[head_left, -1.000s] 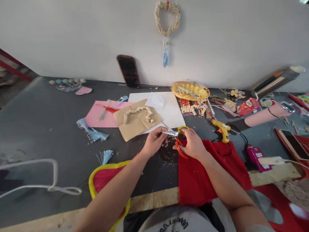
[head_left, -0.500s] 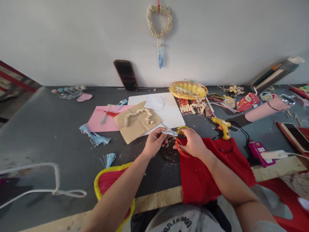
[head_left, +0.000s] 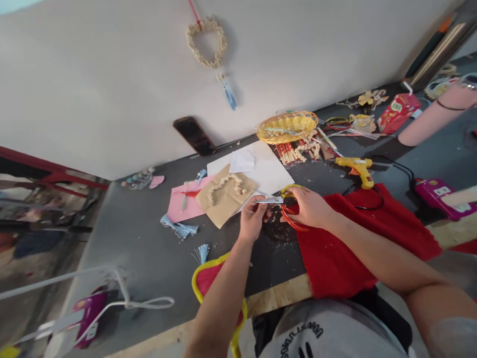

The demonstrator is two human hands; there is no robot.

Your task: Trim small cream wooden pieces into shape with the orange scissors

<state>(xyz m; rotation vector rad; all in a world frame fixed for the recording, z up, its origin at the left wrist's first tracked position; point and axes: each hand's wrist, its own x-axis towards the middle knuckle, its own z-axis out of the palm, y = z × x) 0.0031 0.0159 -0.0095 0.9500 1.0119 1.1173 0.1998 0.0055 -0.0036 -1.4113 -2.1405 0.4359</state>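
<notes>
My right hand (head_left: 311,208) is closed round the yellow and red handles of a pair of scissors (head_left: 283,206), blades pointing left. My left hand (head_left: 252,220) is pinched just under the blade tips, holding something too small to make out. Both hands hover over a patch of pale crumbs on the dark table (head_left: 141,243). A red cloth (head_left: 357,248) lies under my right wrist. Just beyond the hands lies a brown paper (head_left: 223,199) with a curved string of pale pieces on it.
A yellow glue gun (head_left: 357,166) with a black cord lies right of the hands, a purple box (head_left: 436,193) further right. At the back stand a yellow basket (head_left: 286,127), red sticks and a dark phone (head_left: 194,135) against the wall. A yellow-rimmed red item (head_left: 210,278) sits near the front edge.
The view has tilted and swung left, showing more of the table's left end. My hands keep the same hold on the scissors and the small piece.
</notes>
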